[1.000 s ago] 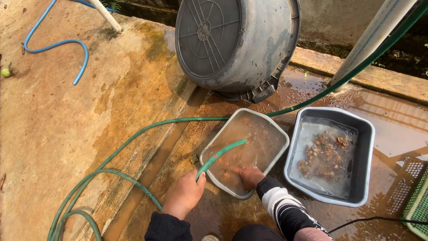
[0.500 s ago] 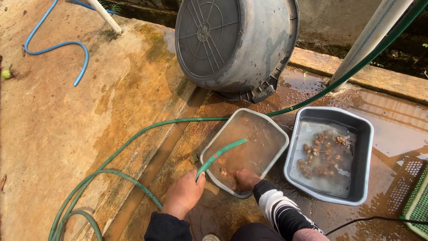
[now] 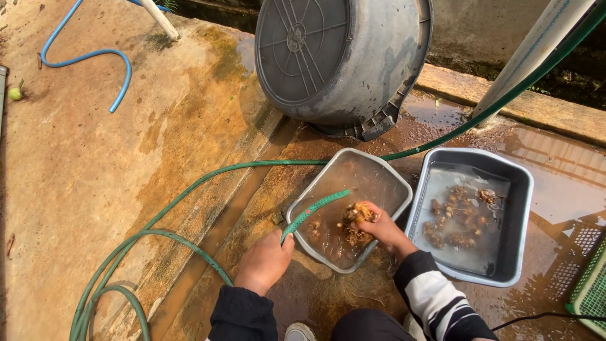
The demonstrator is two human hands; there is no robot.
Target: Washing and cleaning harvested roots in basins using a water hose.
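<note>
Your left hand (image 3: pixel 265 262) gripped the green hose (image 3: pixel 314 210); your right hand (image 3: pixel 383 228) clutched muddy roots (image 3: pixel 355 222) over the tub (image 3: pixel 379 165).

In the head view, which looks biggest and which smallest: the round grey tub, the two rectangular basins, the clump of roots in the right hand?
1. Round grey tub.
2. The two rectangular basins: about alike, unranked.
3. Clump of roots in the right hand.

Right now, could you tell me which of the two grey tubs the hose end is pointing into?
The left tub, where the right hand holds roots; the right tub has no hose.
</note>
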